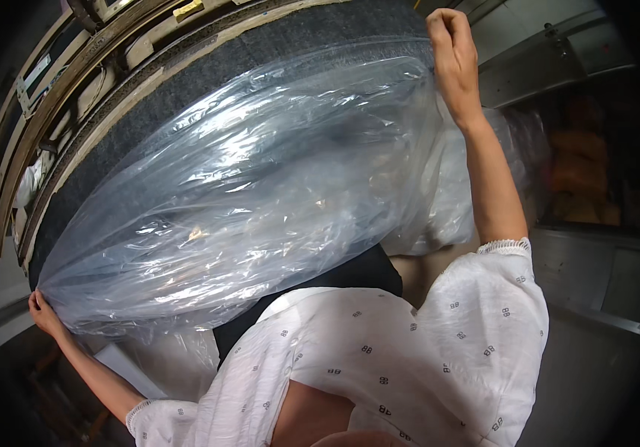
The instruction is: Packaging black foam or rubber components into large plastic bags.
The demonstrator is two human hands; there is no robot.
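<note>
A large clear plastic sheet (260, 171) stretches across the front of me, wrinkled and shiny, partly over a dark grey padded surface (290, 37). At the far left, my left hand (46, 313) is closed on a gathered corner of the sheet. My right hand (454, 63) is raised at the upper right with its fingers curled in a pinch at the sheet's other end. Between the two hands the plastic hangs in long folds toward my body. Whether the sheet is one layer or a bag, I cannot tell.
A curved wooden rail (59, 112) and frame run along the far left edge. More clear plastic (446, 179) hangs in a heap below my right forearm. Metal panels (536, 59) stand at the upper right, with orange-brown bundles (580, 167) on the dark right side.
</note>
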